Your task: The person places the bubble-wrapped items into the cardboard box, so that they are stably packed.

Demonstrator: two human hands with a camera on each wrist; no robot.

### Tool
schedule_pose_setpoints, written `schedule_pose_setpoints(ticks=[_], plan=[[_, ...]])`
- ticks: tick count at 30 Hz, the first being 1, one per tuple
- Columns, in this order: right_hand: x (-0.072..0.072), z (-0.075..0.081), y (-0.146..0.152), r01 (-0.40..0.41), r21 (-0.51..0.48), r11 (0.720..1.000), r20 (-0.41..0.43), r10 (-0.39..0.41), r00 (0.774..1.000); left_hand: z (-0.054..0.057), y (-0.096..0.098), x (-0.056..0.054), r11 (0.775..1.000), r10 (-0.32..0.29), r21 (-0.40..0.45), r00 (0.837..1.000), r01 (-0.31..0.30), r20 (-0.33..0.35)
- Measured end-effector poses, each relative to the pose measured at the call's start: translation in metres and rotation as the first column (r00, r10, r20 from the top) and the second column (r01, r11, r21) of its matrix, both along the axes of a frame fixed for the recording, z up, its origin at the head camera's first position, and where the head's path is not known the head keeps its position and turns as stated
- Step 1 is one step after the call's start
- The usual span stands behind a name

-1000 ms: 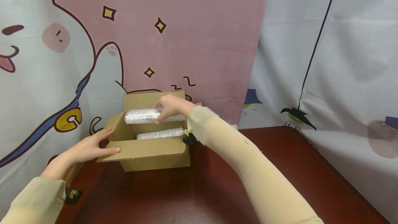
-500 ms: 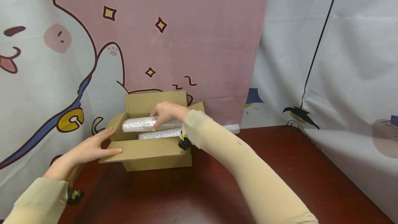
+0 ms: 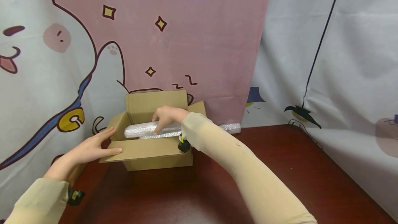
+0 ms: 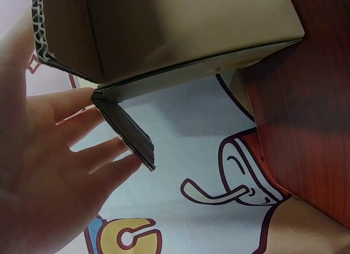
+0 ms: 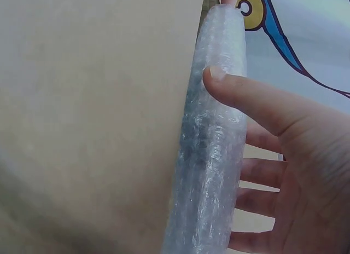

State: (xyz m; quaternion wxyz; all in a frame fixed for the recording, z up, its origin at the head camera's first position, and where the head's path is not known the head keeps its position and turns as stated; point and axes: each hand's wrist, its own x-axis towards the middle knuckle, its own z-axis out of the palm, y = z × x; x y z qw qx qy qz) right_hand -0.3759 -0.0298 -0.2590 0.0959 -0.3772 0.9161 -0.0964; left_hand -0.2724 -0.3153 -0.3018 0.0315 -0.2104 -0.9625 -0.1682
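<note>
An open cardboard box (image 3: 158,163) stands on the table with its flaps spread. My right hand (image 3: 168,116) grips a long bubble-wrapped roll (image 3: 136,130) from above, low in the box's mouth. In the right wrist view the thumb lies along one side of the roll and the fingers (image 5: 260,173) reach round the other. Beneath it, a second bubble-wrapped roll (image 3: 168,134) shows partly behind the front flap. My left hand (image 3: 85,150) touches the box's left corner with extended fingers, which in the left wrist view rest along a flap (image 4: 128,133). What the wrap contains is hidden.
Another bubble-wrapped piece (image 3: 231,128) lies on the dark red table (image 3: 236,189) right of the box, partly behind the right sleeve. A printed cloth (image 3: 202,44) hangs close behind the box. Beside the left forearm, a brown cardboard edge (image 3: 77,175) shows.
My right hand has lowered the bubble-wrapped roll into the box, so it now covers more of the roll beneath. The left hand has stayed at the flap.
</note>
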Motion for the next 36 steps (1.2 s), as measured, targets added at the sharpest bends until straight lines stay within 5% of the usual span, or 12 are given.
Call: schedule_pose_setpoints(ticks=[25,36], plan=[[0.006,-0.002,0.0,-0.012,0.078,0.997,0.031,0.01,0.999,-0.002,-0.001,0.0,1.0,-0.007,0.011,1.0,0.007,-0.001],[0.004,-0.005,0.009,0.003,-0.018,1.0,0.12,-0.001,0.993,-0.001,-0.001,0.001,1.0,0.005,0.007,1.0,-0.005,0.004]])
